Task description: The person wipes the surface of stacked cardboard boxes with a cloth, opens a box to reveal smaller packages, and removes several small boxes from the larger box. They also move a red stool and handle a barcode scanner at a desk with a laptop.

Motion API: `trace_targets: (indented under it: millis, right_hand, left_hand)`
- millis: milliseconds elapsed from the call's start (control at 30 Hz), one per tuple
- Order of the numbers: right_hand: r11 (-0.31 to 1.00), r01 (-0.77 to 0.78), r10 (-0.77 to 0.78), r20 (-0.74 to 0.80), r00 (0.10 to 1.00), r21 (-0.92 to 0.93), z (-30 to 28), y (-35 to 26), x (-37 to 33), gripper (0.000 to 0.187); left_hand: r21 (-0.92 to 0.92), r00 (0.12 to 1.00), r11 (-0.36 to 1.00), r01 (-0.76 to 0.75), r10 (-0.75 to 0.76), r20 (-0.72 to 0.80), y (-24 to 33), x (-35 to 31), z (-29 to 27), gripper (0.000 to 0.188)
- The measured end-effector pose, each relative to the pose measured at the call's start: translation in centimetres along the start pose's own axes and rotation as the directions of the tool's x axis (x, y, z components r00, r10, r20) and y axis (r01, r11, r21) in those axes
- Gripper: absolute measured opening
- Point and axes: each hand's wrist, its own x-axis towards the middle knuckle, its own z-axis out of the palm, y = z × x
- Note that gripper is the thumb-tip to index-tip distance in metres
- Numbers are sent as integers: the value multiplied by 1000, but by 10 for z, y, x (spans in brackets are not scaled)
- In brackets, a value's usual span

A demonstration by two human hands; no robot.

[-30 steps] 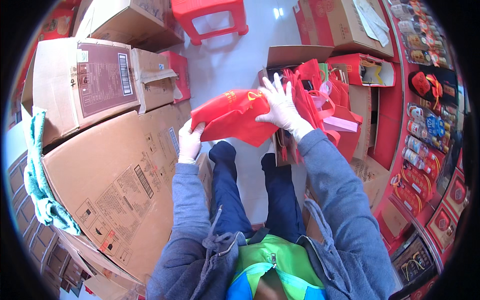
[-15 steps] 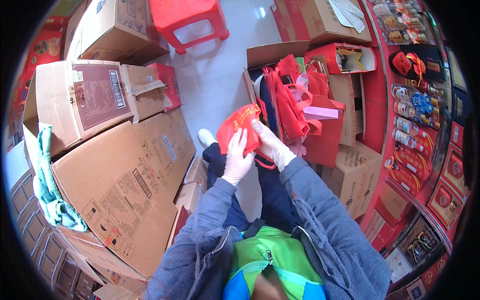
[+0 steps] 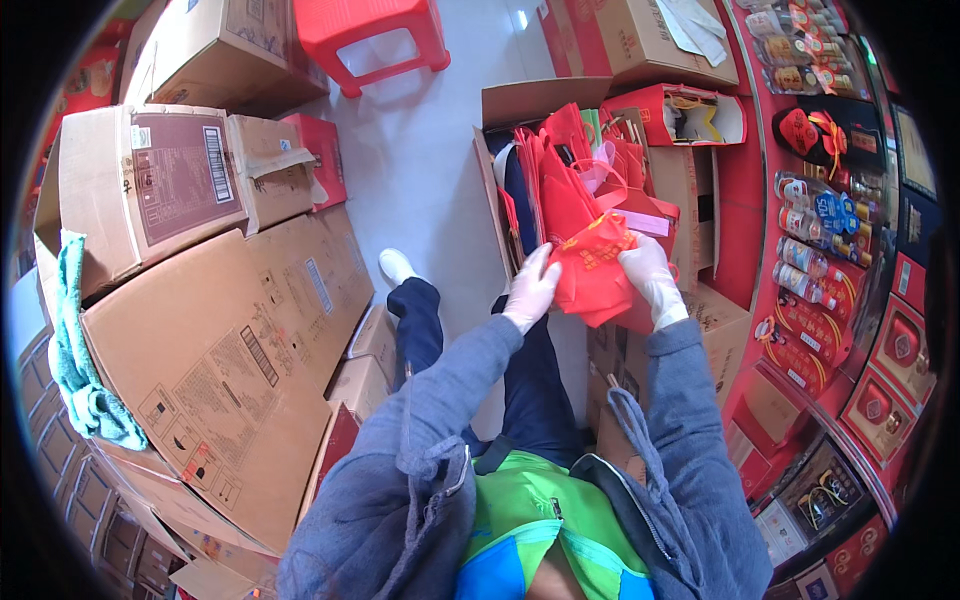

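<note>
A red bag (image 3: pixel 596 280) with yellow print, soft and crumpled, is held up over the near side of an open carton. The person's two hands, in pale gloves, are apart with the bag between them: the left hand (image 3: pixel 533 288) grips its left edge and the right hand (image 3: pixel 650 272) grips its upper right edge.

The open carton (image 3: pixel 490 195), one flap raised at the far side, is packed with upright red bags (image 3: pixel 562 190), a dark blue item (image 3: pixel 515 190) along its left wall, and a lilac strip (image 3: pixel 645 224) to the right. Just beyond, a red box (image 3: pixel 622 103) lies open, with something yellow inside.

The floor (image 3: pixel 430 160) is pale and glossy, running as an aisle between goods. A white shoe (image 3: pixel 397 265) rests on it, and a red plastic stool (image 3: pixel 372 30) stands at the far end.

On the left, large brown cartons (image 3: pixel 200 370) are stacked alongside the aisle, with a teal cloth (image 3: pixel 85 350) draped at their outer edge. On the right, bottles (image 3: pixel 800 270) and red gift boxes (image 3: pixel 815 330) line a display.
</note>
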Motion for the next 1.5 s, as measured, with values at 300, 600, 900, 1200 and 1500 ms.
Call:
trace_targets:
  millis: [300,600,900,1200,1500]
  right_hand:
    - [820,273,-436,-241,867,-502,45,-52,-37,74]
    - [413,457,-578,161,800,-788,69,-17,-54,59]
    - [238,571,-529,388,755,-786,86,24,22,74]
    - [-16,516,-284,499,819,-856,189,47,124,43]
    - [311,823,-719,448,531,-476,136,25,83,30]
  left_hand:
    - [-35,949,989,147,-130,286,-126,72,86,83]
    - [-287,842,797,532,-462,277,-147,109,100,79]
    - [-21,943,942,334,-333,24,-86,43,46,79]
    - [131,941,957,259,-281,188,-90,39,19,77]
    - [-43,928,948,314,-297,226,-63,32,4,67]
